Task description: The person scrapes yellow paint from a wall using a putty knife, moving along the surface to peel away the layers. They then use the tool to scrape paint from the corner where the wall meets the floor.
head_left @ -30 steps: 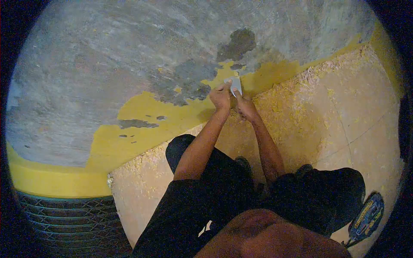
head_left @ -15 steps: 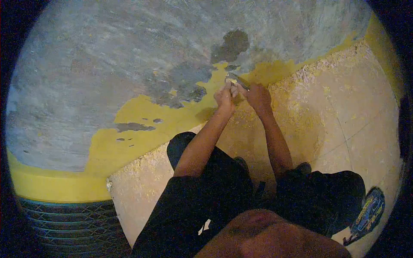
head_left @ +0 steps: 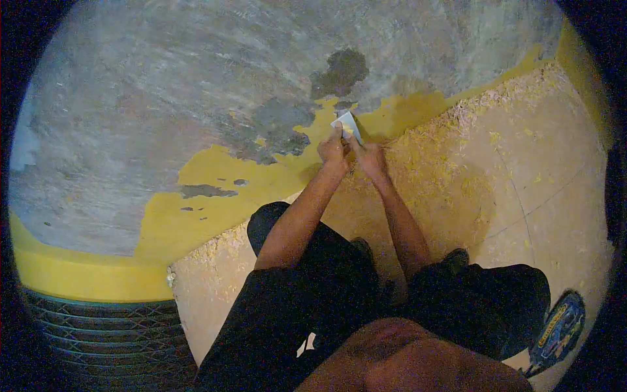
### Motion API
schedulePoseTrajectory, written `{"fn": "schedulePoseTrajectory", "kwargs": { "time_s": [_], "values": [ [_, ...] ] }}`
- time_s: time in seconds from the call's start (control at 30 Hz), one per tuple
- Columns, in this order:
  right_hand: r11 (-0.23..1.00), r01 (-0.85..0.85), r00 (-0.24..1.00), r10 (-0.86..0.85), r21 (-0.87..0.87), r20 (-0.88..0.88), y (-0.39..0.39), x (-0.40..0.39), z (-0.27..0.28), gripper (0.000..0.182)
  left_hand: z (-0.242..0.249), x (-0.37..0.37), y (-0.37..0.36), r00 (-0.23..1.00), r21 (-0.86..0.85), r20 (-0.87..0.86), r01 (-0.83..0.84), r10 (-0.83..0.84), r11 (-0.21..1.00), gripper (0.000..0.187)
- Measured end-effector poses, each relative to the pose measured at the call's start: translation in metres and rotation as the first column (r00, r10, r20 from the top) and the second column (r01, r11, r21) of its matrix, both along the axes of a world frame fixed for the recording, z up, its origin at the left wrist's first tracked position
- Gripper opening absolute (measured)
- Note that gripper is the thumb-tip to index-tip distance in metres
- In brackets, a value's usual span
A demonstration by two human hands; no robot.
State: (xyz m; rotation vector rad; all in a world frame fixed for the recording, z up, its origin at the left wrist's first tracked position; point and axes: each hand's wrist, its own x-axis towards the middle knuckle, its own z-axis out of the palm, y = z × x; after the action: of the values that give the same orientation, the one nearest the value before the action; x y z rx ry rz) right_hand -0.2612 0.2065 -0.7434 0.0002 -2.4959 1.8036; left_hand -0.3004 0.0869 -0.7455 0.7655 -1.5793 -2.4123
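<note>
Blade point(head_left: 350, 124), pale and flat, is lying just beyond your hands, over the wall's yellow band point(head_left: 219, 163); whether it is touching that surface, I cannot tell. Its long axis is slanting from upper left down toward your right hand point(head_left: 372, 160), which is gripping the lower end. Your left hand point(head_left: 334, 149) is sitting close beside the right, a digit touching the blade's left side; whether it is also clamping, I cannot tell. Flake-strewn floor point(head_left: 470, 163) is spreading below both hands.
</note>
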Motion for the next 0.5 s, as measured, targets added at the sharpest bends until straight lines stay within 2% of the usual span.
{"fn": "schedulePoseTrajectory", "kwargs": {
  "time_s": [0.03, 0.07, 0.1, 0.13, 0.17, 0.2, 0.23, 0.27, 0.3, 0.33, 0.37, 0.43, 0.47, 0.5],
  "values": [
    [0.982, 0.048, 0.993, -0.027, -0.181, 0.116, -0.027, 0.000, -0.026, 0.069, -0.005, -0.002, -0.005, 0.999, -0.115, -0.029, -0.049, 0.046, 0.992, 0.031],
    [0.930, 0.113, 0.972, -0.031, -0.349, 0.231, -0.044, 0.001, -0.036, 0.067, 0.005, 0.003, -0.001, 0.999, -0.120, -0.031, -0.049, 0.045, 0.992, 0.031],
    [0.929, 0.111, 0.973, -0.029, -0.353, 0.230, -0.052, 0.007, -0.035, 0.067, 0.021, 0.013, 0.007, 0.992, -0.357, 0.016, -0.112, 0.126, 0.927, 0.031],
    [0.842, 0.050, 0.901, 0.193, -0.537, 0.388, -0.059, 0.016, -0.032, 0.060, 0.025, 0.017, 0.005, 0.975, -0.574, 0.041, -0.155, 0.217, 0.804, 0.032],
    [0.713, 0.042, 0.770, 0.424, -0.700, 0.477, -0.067, 0.023, -0.028, 0.054, 0.027, 0.017, -0.002, 0.975, -0.575, 0.041, -0.156, 0.219, 0.803, 0.032],
    [0.712, 0.042, 0.770, 0.423, -0.700, 0.477, -0.081, 0.029, -0.021, 0.054, 0.014, 0.010, -0.017, 0.970, -0.708, 0.050, -0.135, 0.239, 0.694, 0.032],
    [0.413, 0.180, 0.801, 0.464, -0.893, 0.377, -0.098, 0.034, -0.015, 0.050, 0.014, 0.008, -0.024, 0.964, -0.818, 0.055, -0.106, 0.259, 0.565, 0.033],
    [0.051, 0.281, 0.843, 0.464, -0.958, 0.272, -0.105, 0.036, -0.012, 0.045, 0.012, 0.007, -0.029, 0.965, -0.817, 0.055, -0.104, 0.257, 0.567, 0.033],
    [0.052, 0.281, 0.843, 0.463, -0.958, 0.273, -0.108, 0.034, -0.018, 0.045, 0.019, 0.011, -0.031, 0.977, -0.875, 0.019, -0.086, 0.210, 0.477, 0.033],
    [0.168, 0.265, 0.823, 0.474, -0.949, 0.314, -0.112, 0.030, -0.027, 0.049, 0.027, 0.014, -0.029, 0.987, -0.922, -0.014, -0.074, 0.161, 0.379, 0.033],
    [0.280, 0.242, 0.802, 0.481, -0.929, 0.354, -0.116, 0.026, -0.035, 0.053, 0.034, 0.019, -0.025, 0.987, -0.923, -0.017, -0.078, 0.163, 0.377, 0.033],
    [0.247, 0.182, 0.787, 0.543, -0.952, 0.292, -0.119, 0.019, -0.049, 0.051, 0.054, 0.032, -0.012, 0.966, -0.937, -0.257, -0.249, -0.002, 0.245, 0.033],
    [0.211, 0.127, 0.768, 0.598, -0.969, 0.231, -0.118, 0.015, -0.058, 0.050, 0.065, 0.035, -0.005, 0.966, -0.937, -0.258, -0.250, 0.001, 0.242, 0.033],
    [0.171, 0.073, 0.743, 0.648, -0.982, 0.168, -0.116, 0.012, -0.063, 0.048, 0.070, 0.036, -0.003, 0.980, -0.965, -0.191, -0.196, 0.047, 0.174, 0.033]
  ]
}}
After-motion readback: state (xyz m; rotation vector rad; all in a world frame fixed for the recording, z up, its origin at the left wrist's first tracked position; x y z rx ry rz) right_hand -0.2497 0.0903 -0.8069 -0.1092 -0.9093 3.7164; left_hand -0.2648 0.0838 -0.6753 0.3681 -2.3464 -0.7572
